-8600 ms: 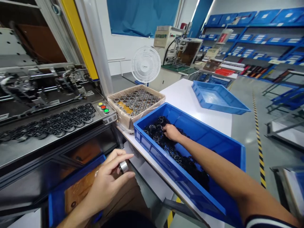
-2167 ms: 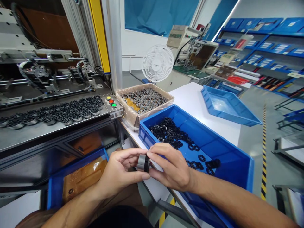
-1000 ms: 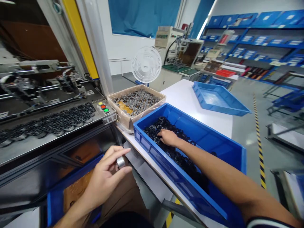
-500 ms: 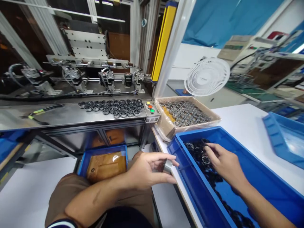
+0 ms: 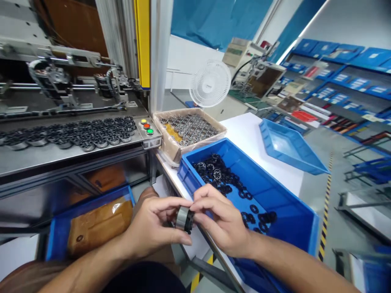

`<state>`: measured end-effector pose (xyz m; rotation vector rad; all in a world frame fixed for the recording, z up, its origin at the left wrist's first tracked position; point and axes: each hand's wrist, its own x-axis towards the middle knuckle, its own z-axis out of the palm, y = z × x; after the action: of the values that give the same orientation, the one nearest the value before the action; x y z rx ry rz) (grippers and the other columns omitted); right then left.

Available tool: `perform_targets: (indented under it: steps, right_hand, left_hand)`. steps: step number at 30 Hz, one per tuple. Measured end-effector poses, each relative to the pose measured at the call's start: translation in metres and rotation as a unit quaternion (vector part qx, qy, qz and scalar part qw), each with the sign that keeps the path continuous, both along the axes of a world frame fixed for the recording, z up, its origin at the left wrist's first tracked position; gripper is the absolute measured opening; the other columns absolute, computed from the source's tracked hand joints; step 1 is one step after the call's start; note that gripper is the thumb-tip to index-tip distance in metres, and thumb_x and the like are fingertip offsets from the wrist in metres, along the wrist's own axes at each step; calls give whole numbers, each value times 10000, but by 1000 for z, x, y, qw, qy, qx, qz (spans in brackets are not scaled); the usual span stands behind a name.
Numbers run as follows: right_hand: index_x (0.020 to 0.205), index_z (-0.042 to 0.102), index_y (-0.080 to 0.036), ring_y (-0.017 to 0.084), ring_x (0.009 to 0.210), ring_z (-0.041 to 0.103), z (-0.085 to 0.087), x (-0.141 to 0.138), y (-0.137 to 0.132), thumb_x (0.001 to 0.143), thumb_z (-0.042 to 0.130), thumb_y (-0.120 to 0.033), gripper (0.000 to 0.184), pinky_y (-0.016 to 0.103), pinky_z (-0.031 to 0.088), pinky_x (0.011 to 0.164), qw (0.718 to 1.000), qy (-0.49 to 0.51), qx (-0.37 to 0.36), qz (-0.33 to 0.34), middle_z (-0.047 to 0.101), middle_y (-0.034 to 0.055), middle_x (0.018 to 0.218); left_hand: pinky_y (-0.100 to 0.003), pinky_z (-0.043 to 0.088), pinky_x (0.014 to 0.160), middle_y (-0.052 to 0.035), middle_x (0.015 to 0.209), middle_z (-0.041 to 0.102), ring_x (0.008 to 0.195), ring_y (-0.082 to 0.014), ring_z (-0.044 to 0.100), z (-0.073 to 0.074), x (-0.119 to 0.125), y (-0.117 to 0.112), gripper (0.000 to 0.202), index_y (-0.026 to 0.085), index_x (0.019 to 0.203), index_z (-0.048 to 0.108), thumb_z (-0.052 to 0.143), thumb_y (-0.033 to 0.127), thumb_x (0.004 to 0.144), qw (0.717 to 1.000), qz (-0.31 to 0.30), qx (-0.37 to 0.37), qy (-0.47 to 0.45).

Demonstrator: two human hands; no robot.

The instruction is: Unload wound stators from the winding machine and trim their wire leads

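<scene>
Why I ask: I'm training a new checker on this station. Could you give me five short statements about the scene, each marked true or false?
1. The left hand holds a metal-banded part. True.
2. The control box has a yellow button, a red button and a green button. True.
3. The right hand is pressing the green button. False: the right hand is at the metal-banded part.
4. The plastic-lined box stands next to the large blue bin. True.
5. The large blue bin holds only yellow pieces. False: black ring-shaped pieces lie in it.
</scene>
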<state>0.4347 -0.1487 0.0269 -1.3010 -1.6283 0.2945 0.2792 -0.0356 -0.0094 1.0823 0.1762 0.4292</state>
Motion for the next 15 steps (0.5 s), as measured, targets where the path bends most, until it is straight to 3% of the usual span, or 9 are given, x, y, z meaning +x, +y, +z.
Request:
perform_targets:
  steps: [4,7,10,15]
  right_hand:
    - [1106,625,-132,149,836,597,-3,1,-3,823,591,-7,312,279,546,695,995,-75,67,-1,593,85,931]
    - [1202,569,-87,189,888,609,-1,2,-4,786,623,-52,422,305,570,683,986,-144,84,18,602,142,1018]
    - [1201,559,-86,207,937,624,-1,4,-3,798,640,-89,411,312,587,715,973,-207,103,3,622,149,1021]
    - [1190,568,-71,214,940,646,-4,7,-2,836,666,-189,385,303,590,722,952,-272,140,-25,649,154,989]
  left_hand:
    - [-191,594,724,-2,855,795,793,-162,753,4,3,-3,509,211,1021,751,858,11,565,999,26,19,-22]
    - [-192,598,747,-4,873,798,822,-169,756,6,3,-4,516,213,1029,747,845,-7,573,996,63,53,-25]
    - [-211,607,747,-25,894,798,824,-188,758,8,1,-3,505,189,1027,746,852,9,567,993,84,78,-14]
    - [-216,607,753,-34,915,797,837,-192,757,9,-2,-3,501,191,1044,742,856,36,581,997,55,56,-5]
